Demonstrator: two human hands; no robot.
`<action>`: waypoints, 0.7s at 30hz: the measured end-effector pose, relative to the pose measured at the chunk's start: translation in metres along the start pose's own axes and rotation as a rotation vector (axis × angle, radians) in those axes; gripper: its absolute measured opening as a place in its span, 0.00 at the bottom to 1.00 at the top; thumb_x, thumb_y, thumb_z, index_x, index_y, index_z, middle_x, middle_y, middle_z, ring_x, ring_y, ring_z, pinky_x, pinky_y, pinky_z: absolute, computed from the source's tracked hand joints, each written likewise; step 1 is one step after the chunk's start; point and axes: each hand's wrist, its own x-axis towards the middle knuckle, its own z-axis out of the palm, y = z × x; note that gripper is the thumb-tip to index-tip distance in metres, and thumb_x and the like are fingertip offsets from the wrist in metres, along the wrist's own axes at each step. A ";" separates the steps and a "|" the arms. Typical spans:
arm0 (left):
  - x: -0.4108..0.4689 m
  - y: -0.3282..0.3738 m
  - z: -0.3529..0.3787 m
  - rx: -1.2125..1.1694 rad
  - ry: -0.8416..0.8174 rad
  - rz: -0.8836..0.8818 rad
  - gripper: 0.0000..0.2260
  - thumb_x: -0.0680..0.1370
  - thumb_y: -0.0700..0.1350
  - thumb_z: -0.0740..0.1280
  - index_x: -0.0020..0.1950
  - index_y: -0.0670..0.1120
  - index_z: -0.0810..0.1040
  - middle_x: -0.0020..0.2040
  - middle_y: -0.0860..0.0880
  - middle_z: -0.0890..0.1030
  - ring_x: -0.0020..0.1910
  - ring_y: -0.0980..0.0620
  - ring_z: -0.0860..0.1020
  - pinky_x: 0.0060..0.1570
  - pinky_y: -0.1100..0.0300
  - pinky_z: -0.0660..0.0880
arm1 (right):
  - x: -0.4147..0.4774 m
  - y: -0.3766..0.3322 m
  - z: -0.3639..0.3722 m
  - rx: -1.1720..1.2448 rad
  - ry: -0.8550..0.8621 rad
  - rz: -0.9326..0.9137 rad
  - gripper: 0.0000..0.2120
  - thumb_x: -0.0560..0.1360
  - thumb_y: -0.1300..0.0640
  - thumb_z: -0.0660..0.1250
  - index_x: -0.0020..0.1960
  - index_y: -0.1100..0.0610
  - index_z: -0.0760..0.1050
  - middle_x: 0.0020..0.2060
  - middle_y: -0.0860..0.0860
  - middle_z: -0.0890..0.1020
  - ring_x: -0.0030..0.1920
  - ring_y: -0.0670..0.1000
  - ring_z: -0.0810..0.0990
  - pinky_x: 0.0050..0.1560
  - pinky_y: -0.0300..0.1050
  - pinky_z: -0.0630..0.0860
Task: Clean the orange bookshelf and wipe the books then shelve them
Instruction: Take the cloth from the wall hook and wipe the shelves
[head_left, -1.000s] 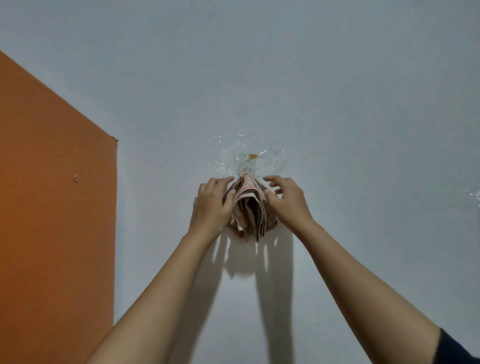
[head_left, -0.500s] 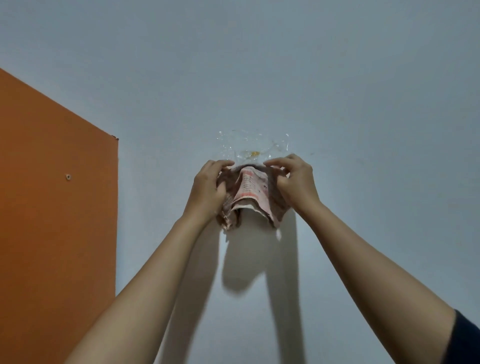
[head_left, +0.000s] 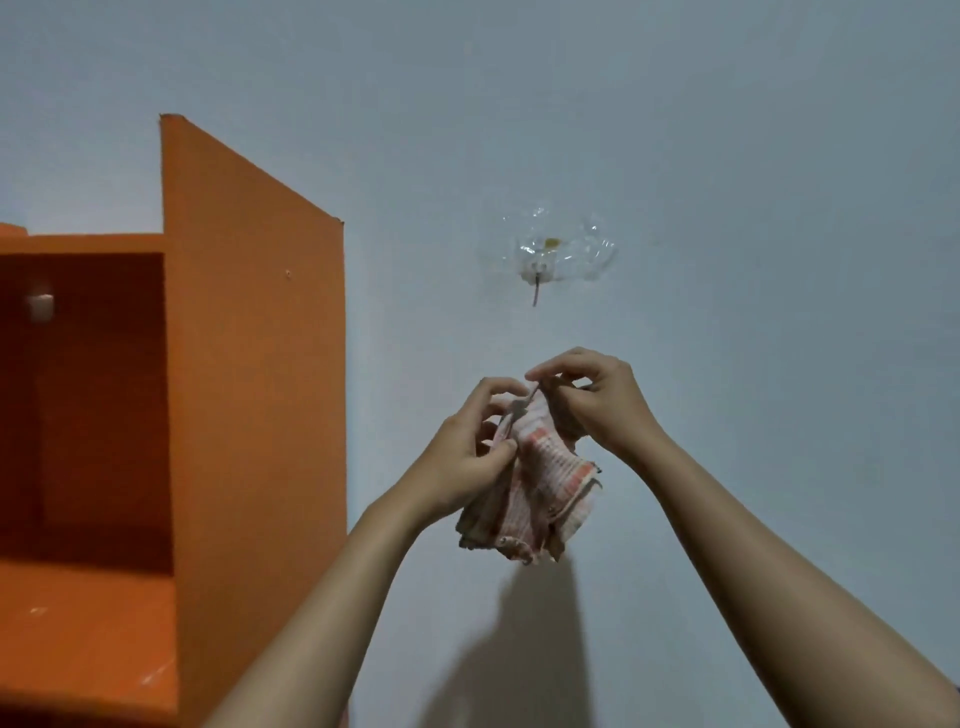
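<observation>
Pale grey-blue wall (head_left: 727, 156) fills view. Orange bookshelf (head_left: 254, 364) at left, side panel against wall, open compartment beside it. Both arms raised before wall, right of bookshelf. Left hand (head_left: 462, 457) grips bunched pink striped cloth (head_left: 540, 493), fingers (head_left: 498, 387) curled round its side. Right hand (head_left: 597, 405) pinches cloth's top edge. Above hands, apart from them: clear tape patch (head_left: 558, 249) with small hook on wall.
</observation>
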 end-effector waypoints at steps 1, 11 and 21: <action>-0.016 -0.001 0.005 -0.006 -0.004 -0.028 0.16 0.76 0.40 0.61 0.57 0.60 0.69 0.55 0.53 0.76 0.50 0.48 0.78 0.48 0.55 0.77 | -0.012 0.000 0.005 0.064 -0.037 0.033 0.12 0.74 0.68 0.66 0.41 0.54 0.83 0.36 0.45 0.80 0.31 0.47 0.77 0.29 0.42 0.73; -0.126 0.030 -0.040 0.107 0.159 -0.163 0.09 0.79 0.41 0.62 0.56 0.50 0.79 0.54 0.56 0.80 0.56 0.56 0.78 0.56 0.57 0.75 | -0.071 -0.060 0.078 0.407 -0.281 0.048 0.06 0.74 0.68 0.66 0.44 0.60 0.81 0.30 0.57 0.78 0.23 0.54 0.73 0.24 0.42 0.70; -0.243 0.061 -0.173 0.216 0.538 -0.267 0.11 0.79 0.40 0.63 0.60 0.49 0.78 0.58 0.54 0.80 0.60 0.56 0.77 0.59 0.56 0.74 | -0.105 -0.169 0.211 0.528 -0.336 -0.057 0.05 0.76 0.57 0.67 0.50 0.52 0.81 0.46 0.45 0.83 0.48 0.44 0.81 0.49 0.37 0.77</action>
